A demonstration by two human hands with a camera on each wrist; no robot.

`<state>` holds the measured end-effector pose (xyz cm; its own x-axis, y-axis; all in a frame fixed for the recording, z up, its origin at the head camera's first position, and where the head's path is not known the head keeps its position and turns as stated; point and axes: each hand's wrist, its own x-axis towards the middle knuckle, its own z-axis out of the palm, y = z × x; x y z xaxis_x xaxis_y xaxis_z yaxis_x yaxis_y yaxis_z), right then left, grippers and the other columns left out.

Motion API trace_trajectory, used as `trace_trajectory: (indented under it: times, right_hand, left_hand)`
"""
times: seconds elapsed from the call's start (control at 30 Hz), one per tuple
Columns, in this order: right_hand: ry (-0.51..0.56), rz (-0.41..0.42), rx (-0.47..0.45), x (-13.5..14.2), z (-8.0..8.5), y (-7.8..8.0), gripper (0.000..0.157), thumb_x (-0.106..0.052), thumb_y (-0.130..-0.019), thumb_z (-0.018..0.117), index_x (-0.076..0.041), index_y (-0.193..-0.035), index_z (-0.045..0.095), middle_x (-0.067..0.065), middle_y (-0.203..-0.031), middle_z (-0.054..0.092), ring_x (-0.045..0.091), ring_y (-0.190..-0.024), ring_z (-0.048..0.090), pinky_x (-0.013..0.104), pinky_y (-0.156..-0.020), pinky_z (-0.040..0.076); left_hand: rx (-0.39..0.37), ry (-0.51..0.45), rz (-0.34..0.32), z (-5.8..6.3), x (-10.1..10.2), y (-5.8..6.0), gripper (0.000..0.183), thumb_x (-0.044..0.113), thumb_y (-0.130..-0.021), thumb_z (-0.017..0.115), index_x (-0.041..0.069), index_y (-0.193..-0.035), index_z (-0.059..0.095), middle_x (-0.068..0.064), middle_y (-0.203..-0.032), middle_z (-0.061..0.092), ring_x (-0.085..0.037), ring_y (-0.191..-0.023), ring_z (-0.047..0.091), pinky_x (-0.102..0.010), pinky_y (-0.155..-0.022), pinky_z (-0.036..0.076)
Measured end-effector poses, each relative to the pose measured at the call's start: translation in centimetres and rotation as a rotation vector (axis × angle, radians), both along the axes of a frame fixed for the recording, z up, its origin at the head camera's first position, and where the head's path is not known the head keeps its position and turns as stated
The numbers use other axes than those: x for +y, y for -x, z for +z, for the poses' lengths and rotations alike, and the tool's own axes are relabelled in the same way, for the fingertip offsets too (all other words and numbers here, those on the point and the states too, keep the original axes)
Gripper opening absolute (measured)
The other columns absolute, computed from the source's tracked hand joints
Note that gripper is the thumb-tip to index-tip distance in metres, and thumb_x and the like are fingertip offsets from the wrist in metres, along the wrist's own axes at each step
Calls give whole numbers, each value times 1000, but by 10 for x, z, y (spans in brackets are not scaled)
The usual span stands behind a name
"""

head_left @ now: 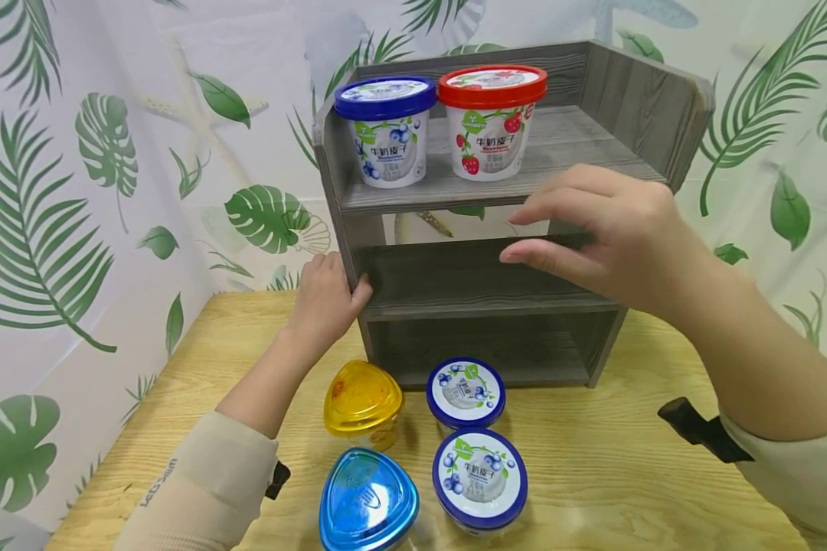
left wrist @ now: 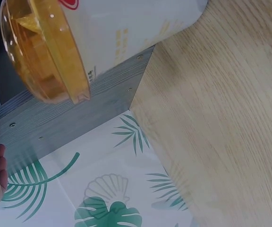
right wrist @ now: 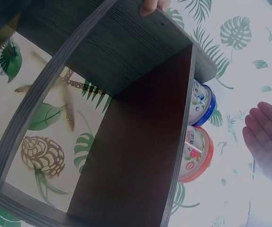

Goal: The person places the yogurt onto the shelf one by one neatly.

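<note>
On the top shelf of a grey wooden shelf unit (head_left: 579,145) stand two tubs side by side, a blueberry tub (head_left: 391,153) with a blue lid and a strawberry tub (head_left: 485,141) with a red lid. My left hand (head_left: 327,295) grips the unit's left side panel, its thumb around the front edge. In front of the shelves at the right, my right hand (head_left: 599,229) hovers with thumb and fingers apart and nothing between them. The right wrist view also shows that hand (right wrist: 270,142) away from the strawberry tub (right wrist: 196,153).
Before the unit on the wooden table (head_left: 634,459) stand a yellow-lidded container (head_left: 362,398), a blue-lidded container (head_left: 368,501) and two more blueberry tubs, a rear one (head_left: 465,392) and a front one (head_left: 480,478). A leaf-print cloth (head_left: 124,191) hangs behind.
</note>
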<state>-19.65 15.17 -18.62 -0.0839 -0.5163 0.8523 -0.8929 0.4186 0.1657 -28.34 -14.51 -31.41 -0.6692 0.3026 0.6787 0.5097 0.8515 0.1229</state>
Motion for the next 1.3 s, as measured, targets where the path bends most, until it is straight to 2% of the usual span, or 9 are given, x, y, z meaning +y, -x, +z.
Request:
trace_trajectory:
  times: [0.17, 0.4, 0.63, 0.77, 0.93, 1.0, 1.1, 1.23, 1.3]
  right_hand:
    - [-33, 22, -1, -3, -5, -4, 50, -50, -89, 54, -4, -82, 71, 7, -76, 68, 19, -71, 64, 8, -84, 41]
    - [-62, 17, -8, -5, -13, -13, 49, -49, -90, 53, -5, -82, 72, 5, -77, 69, 18, -71, 65, 27, -70, 49]
    - [-116, 29, -9, -6, -20, -27, 47, -46, -91, 54, -4, -84, 72, 4, -80, 69, 16, -74, 65, 22, -72, 51]
    - [-142, 65, -30, 0, -36, -28, 33, -40, -80, 71, -11, -97, 73, -2, -93, 70, 15, -85, 66, 24, -83, 50]
    - [-190, 119, -58, 8, -61, -21, 57, -31, -65, 85, -17, -118, 67, -5, -113, 67, 15, -100, 63, 33, -87, 51]
    - [-207, 120, -61, 5, -61, -28, 55, -33, -66, 84, -16, -116, 68, -5, -111, 67, 14, -99, 63, 31, -86, 51]
    - [-209, 101, -61, -7, -50, -47, 39, -40, -76, 75, -13, -104, 72, -3, -99, 70, 14, -90, 64, 29, -78, 53]
    - [-220, 115, -56, -15, -46, -60, 39, -44, -87, 61, -6, -91, 72, 2, -88, 70, 17, -82, 64, 28, -74, 53]
    - [-227, 126, -61, -14, -49, -62, 39, -43, -86, 63, -6, -91, 71, 2, -88, 70, 16, -82, 64, 28, -74, 53]
  left_hand:
    - [-11, 4, 2, 1, 0, -1, 22, 17, -86, 54, -5, -86, 54, -17, -72, 54, -36, -76, 51, -45, -72, 39]
    - [-17, 7, 0, 2, 1, -1, 23, 18, -85, 54, -5, -87, 54, -17, -72, 54, -36, -76, 51, -45, -72, 39]
    - [-8, 13, -5, 1, 0, -1, 22, 17, -85, 55, -5, -88, 54, -17, -72, 54, -36, -76, 51, -45, -71, 39]
    - [-5, 11, -9, 1, 0, -1, 23, 17, -85, 55, -5, -88, 54, -18, -73, 55, -36, -76, 52, -46, -72, 40]
    - [0, 7, -4, 0, -2, 0, 25, 18, -84, 55, -6, -91, 54, -20, -76, 57, -37, -78, 53, -46, -73, 40]
    - [-1, 7, -1, -1, -2, 1, 25, 18, -84, 54, -6, -90, 54, -19, -76, 56, -37, -78, 53, -46, -73, 40]
    - [-4, 7, -3, -1, -2, 1, 24, 18, -85, 54, -5, -89, 54, -18, -74, 56, -36, -77, 52, -46, -73, 40]
    - [-7, 6, -9, 0, -1, 0, 24, 18, -85, 54, -5, -88, 54, -18, -73, 55, -36, -76, 51, -46, -72, 39]
    - [-7, 4, -11, 0, 0, 0, 23, 18, -85, 54, -6, -89, 54, -18, -73, 55, -36, -76, 51, -46, -72, 39]
